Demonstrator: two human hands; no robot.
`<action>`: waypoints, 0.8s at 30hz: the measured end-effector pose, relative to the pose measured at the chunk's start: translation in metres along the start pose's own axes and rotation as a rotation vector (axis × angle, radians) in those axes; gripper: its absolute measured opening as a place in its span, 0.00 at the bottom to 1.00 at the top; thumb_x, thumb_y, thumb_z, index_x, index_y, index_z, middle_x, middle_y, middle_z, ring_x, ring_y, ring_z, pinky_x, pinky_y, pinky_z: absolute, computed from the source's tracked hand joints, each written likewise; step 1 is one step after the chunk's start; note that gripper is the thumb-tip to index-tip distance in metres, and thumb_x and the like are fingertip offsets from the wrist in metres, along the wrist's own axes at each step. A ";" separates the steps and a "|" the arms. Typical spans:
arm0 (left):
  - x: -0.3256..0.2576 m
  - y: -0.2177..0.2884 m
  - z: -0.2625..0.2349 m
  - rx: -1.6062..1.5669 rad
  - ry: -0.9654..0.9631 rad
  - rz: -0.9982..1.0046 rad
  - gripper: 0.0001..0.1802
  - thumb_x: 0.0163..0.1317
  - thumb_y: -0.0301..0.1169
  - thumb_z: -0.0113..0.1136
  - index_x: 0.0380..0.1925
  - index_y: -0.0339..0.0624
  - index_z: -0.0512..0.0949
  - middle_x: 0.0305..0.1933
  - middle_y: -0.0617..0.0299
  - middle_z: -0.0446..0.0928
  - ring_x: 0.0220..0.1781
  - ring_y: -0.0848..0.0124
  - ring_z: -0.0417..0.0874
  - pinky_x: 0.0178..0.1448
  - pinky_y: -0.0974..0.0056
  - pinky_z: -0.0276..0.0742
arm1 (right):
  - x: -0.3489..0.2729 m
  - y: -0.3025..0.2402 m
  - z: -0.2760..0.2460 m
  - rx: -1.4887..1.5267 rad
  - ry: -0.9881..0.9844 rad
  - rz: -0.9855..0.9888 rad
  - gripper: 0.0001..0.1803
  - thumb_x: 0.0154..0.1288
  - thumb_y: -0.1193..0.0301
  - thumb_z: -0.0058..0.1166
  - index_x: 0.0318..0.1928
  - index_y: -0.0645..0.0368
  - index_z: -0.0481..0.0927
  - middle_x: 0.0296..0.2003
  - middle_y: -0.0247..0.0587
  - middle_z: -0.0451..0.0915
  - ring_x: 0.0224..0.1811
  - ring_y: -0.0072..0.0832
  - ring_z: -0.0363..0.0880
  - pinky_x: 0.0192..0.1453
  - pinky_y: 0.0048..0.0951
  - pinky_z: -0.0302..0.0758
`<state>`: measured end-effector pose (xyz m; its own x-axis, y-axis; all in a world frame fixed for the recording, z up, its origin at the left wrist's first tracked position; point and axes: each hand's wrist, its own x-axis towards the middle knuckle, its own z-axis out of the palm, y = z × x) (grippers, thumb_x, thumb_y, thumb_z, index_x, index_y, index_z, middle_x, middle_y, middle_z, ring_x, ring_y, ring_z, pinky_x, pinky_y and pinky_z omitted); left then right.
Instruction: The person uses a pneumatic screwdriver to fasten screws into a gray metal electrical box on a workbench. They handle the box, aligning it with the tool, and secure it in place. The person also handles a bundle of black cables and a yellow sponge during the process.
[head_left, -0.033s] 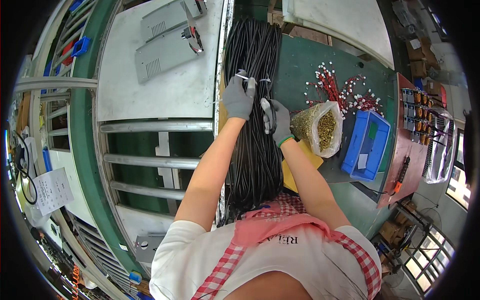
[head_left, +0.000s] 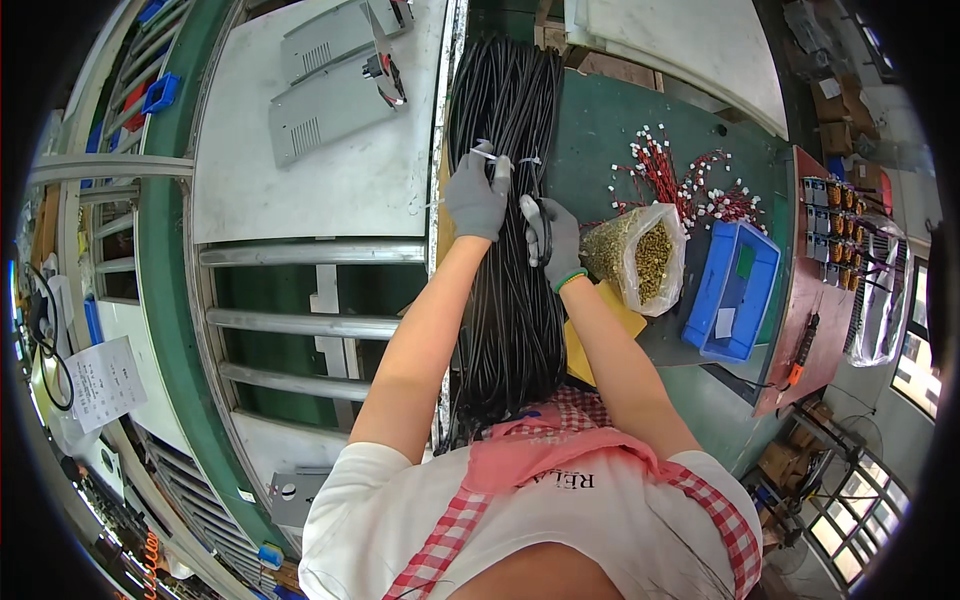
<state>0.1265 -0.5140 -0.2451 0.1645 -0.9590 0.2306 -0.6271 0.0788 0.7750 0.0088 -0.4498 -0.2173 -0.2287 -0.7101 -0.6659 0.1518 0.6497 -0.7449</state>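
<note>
A long, thick bundle of black cables (head_left: 510,330) runs lengthwise in front of me, from near my apron to the far end. My left hand (head_left: 477,197), in a grey glove, rests on its left side with fingers and thumb closed around a thin white strip, like a cable tie (head_left: 484,153). Another bit of white tie (head_left: 530,160) shows across the cables just to the right. At the bundle's right edge my right hand (head_left: 562,240), also gloved, is closed on a slim black curved piece (head_left: 545,235). Whether that is a cable or a tool handle I cannot tell.
Right of the bundle stand an open clear bag of small brass-coloured parts (head_left: 652,262), red wires with white connectors (head_left: 660,175) and a blue bin (head_left: 735,290). Yellow material (head_left: 615,330) lies under my right forearm. Grey metal panels (head_left: 335,120) lie on the left worktop, above metal rollers (head_left: 310,323).
</note>
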 end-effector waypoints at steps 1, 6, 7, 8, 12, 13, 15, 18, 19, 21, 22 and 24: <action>0.000 0.000 0.000 -0.003 -0.004 -0.005 0.19 0.62 0.43 0.58 0.47 0.40 0.76 0.41 0.48 0.79 0.41 0.49 0.81 0.45 0.52 0.76 | 0.000 -0.004 0.002 -0.015 0.007 -0.011 0.20 0.59 0.52 0.64 0.36 0.55 0.77 0.13 0.28 0.68 0.09 0.18 0.65 0.10 0.24 0.62; 0.000 0.001 -0.002 0.008 -0.061 -0.067 0.20 0.62 0.43 0.59 0.47 0.40 0.77 0.42 0.51 0.80 0.42 0.55 0.82 0.46 0.57 0.77 | 0.011 -0.005 0.009 -0.110 0.043 -0.081 0.19 0.60 0.53 0.64 0.32 0.56 0.77 0.12 0.29 0.67 0.09 0.19 0.66 0.10 0.26 0.61; -0.001 -0.001 -0.001 -0.007 -0.027 -0.040 0.19 0.62 0.42 0.59 0.46 0.41 0.77 0.41 0.51 0.79 0.40 0.54 0.81 0.45 0.56 0.76 | 0.012 -0.003 0.008 -0.134 0.042 -0.102 0.20 0.60 0.53 0.63 0.32 0.57 0.77 0.12 0.29 0.68 0.09 0.20 0.67 0.11 0.27 0.62; -0.001 -0.004 0.000 -0.022 0.007 -0.014 0.19 0.61 0.42 0.59 0.46 0.42 0.77 0.39 0.51 0.78 0.38 0.53 0.81 0.44 0.55 0.76 | 0.012 -0.001 0.008 -0.158 0.041 -0.124 0.20 0.61 0.53 0.63 0.32 0.58 0.77 0.12 0.30 0.68 0.09 0.21 0.67 0.12 0.27 0.63; 0.002 0.006 -0.004 -0.202 0.086 -0.115 0.14 0.61 0.39 0.60 0.41 0.43 0.79 0.37 0.55 0.76 0.33 0.59 0.80 0.40 0.58 0.76 | 0.019 0.023 0.006 -0.230 0.102 -0.352 0.14 0.64 0.61 0.60 0.33 0.60 0.77 0.13 0.30 0.69 0.08 0.18 0.65 0.10 0.25 0.62; 0.003 0.006 -0.006 -0.258 0.080 -0.173 0.13 0.61 0.39 0.60 0.39 0.43 0.80 0.38 0.56 0.76 0.32 0.60 0.80 0.39 0.59 0.75 | 0.021 0.026 0.006 -0.237 0.110 -0.368 0.14 0.64 0.61 0.60 0.33 0.60 0.77 0.13 0.30 0.69 0.08 0.19 0.65 0.10 0.26 0.62; 0.006 0.002 -0.002 -0.297 0.084 -0.159 0.10 0.62 0.36 0.58 0.34 0.41 0.80 0.36 0.56 0.77 0.33 0.62 0.80 0.39 0.61 0.75 | 0.023 0.033 0.006 -0.251 0.129 -0.401 0.15 0.64 0.61 0.60 0.33 0.60 0.78 0.13 0.31 0.69 0.08 0.19 0.65 0.11 0.26 0.63; 0.004 -0.013 0.008 -0.316 0.089 -0.118 0.09 0.62 0.35 0.56 0.34 0.40 0.79 0.35 0.56 0.77 0.34 0.61 0.80 0.40 0.60 0.75 | 0.023 0.037 0.002 -0.403 0.150 -0.418 0.18 0.64 0.57 0.58 0.38 0.62 0.77 0.20 0.49 0.78 0.20 0.38 0.79 0.28 0.37 0.74; 0.003 -0.016 0.010 -0.310 0.103 -0.109 0.09 0.62 0.34 0.56 0.34 0.40 0.78 0.35 0.56 0.78 0.34 0.60 0.80 0.40 0.60 0.75 | 0.018 0.036 0.002 -0.444 0.195 -0.539 0.17 0.64 0.58 0.58 0.38 0.62 0.77 0.21 0.50 0.78 0.21 0.40 0.80 0.28 0.37 0.74; 0.003 -0.023 0.013 -0.304 0.110 -0.121 0.09 0.63 0.33 0.55 0.35 0.40 0.78 0.35 0.55 0.78 0.35 0.60 0.80 0.41 0.60 0.74 | 0.005 0.036 0.000 -0.526 0.283 -0.780 0.16 0.65 0.60 0.58 0.39 0.62 0.76 0.25 0.52 0.79 0.24 0.44 0.80 0.29 0.39 0.75; 0.003 -0.021 0.013 -0.307 0.097 -0.143 0.08 0.63 0.33 0.55 0.35 0.40 0.78 0.36 0.55 0.78 0.36 0.60 0.80 0.41 0.60 0.74 | -0.001 0.036 0.001 -0.399 0.321 -0.896 0.13 0.65 0.62 0.56 0.39 0.60 0.74 0.22 0.45 0.79 0.19 0.37 0.79 0.23 0.35 0.73; 0.000 -0.018 0.013 -0.330 0.081 -0.178 0.08 0.64 0.33 0.55 0.35 0.40 0.78 0.36 0.55 0.78 0.36 0.60 0.80 0.41 0.60 0.74 | -0.019 0.032 -0.012 -0.330 0.149 -0.463 0.10 0.66 0.64 0.55 0.38 0.57 0.75 0.19 0.34 0.73 0.14 0.24 0.71 0.16 0.27 0.67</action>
<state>0.1278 -0.5191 -0.2663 0.3168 -0.9420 0.1112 -0.3069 0.0091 0.9517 0.0065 -0.4124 -0.2286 -0.3359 -0.9099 -0.2435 -0.2981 0.3479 -0.8889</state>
